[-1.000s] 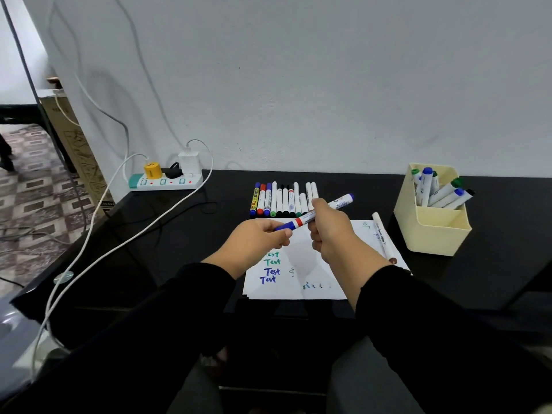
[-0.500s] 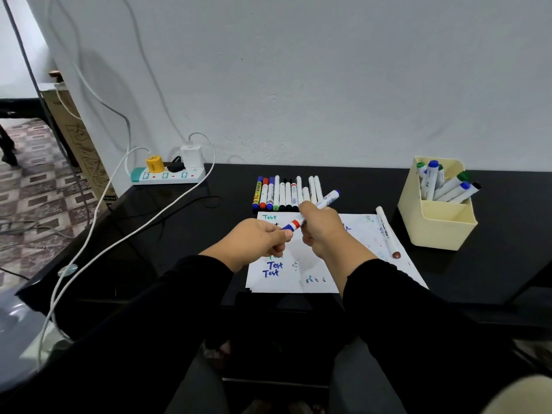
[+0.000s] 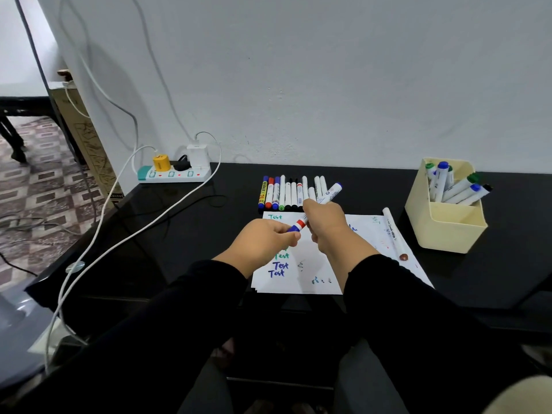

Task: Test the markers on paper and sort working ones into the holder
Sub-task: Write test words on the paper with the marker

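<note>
My right hand [image 3: 327, 225] grips the white barrel of a blue marker [image 3: 328, 195] and holds it slanted above the paper [image 3: 316, 264]. My left hand [image 3: 265, 239] pinches the marker's blue cap end, just below a red band. The paper carries green and blue "Test" writing and small scribbles. A row of several markers [image 3: 291, 194] lies on the black table behind the paper. A loose white marker [image 3: 394, 233] with a brown tip lies on the paper's right side. The cream holder [image 3: 448, 231] at right holds several blue- and green-capped markers.
A power strip [image 3: 173, 174] with plugs stands at the back left of the black table [image 3: 185, 234]; its white cable [image 3: 119, 243] trails over the left edge. The wall runs close behind the table.
Both hands with the marker have dropped a little lower, closer to the paper. The left hand's pinch has stayed on the cap end.
</note>
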